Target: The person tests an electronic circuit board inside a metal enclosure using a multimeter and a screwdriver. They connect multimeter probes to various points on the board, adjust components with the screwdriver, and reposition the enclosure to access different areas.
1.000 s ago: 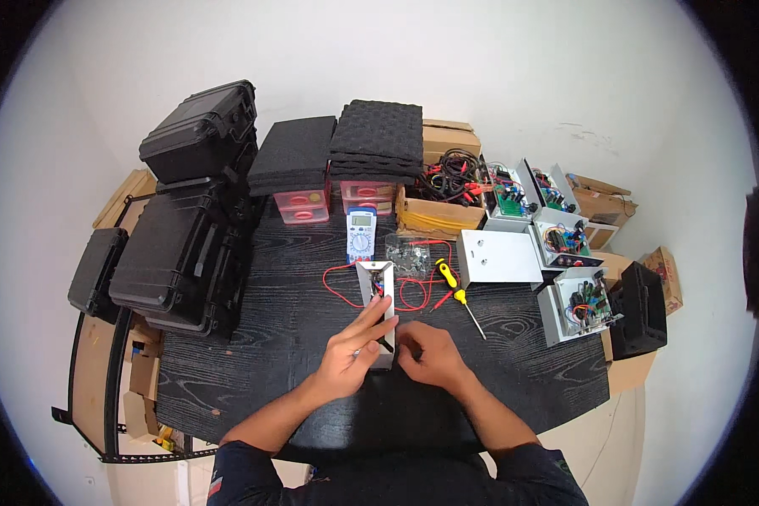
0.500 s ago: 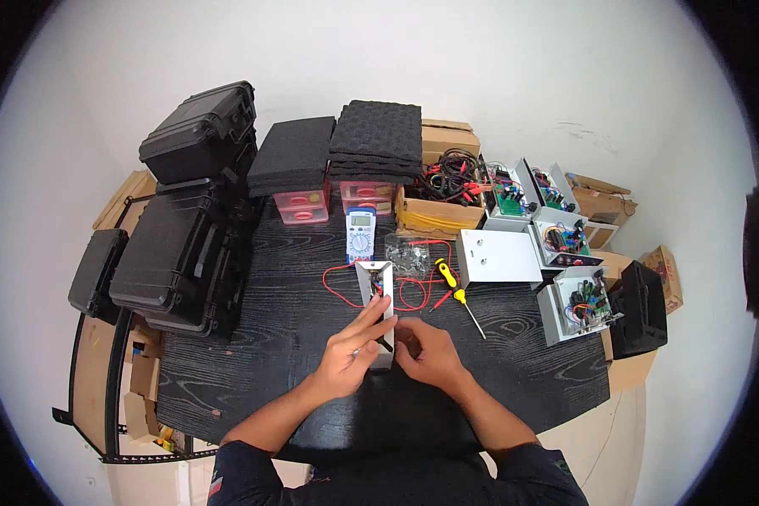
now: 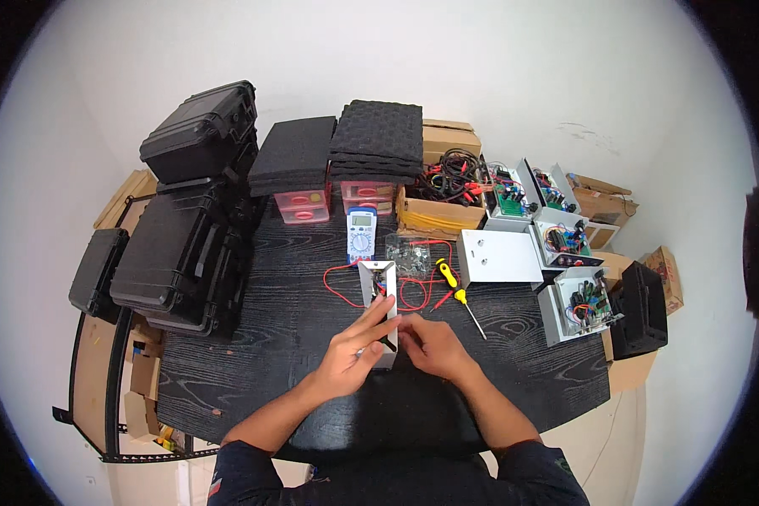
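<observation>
A narrow white metal case [image 3: 391, 291] stands on the black table in front of me, wires showing in its open side. My left hand [image 3: 352, 358] holds it from the left, fingers stretched across the opening and thumb lower down. A dark strip shows beside those fingers. Against the case's right wall, my right hand [image 3: 436, 347] has curled fingers; their tips are hidden, so what they pinch does not show. Just beyond the case lies a blue-and-white multimeter [image 3: 361, 234] with red leads [image 3: 339, 291]. A yellow-handled screwdriver [image 3: 471, 312] lies to the right.
Behind the case is a clear bag of small parts [image 3: 408, 257]. A closed white case [image 3: 502, 256] and several open ones with circuit boards [image 3: 582, 305] stand right. Black hard cases [image 3: 173, 253] are stacked left. Foam sheets [image 3: 377, 139] sit on pink drawers [image 3: 302, 207]; a cardboard box [image 3: 438, 218] holds cables.
My right hand has turned slightly and moved a little up and right along the case's wall. The case has shifted very slightly right; my left hand stays on it.
</observation>
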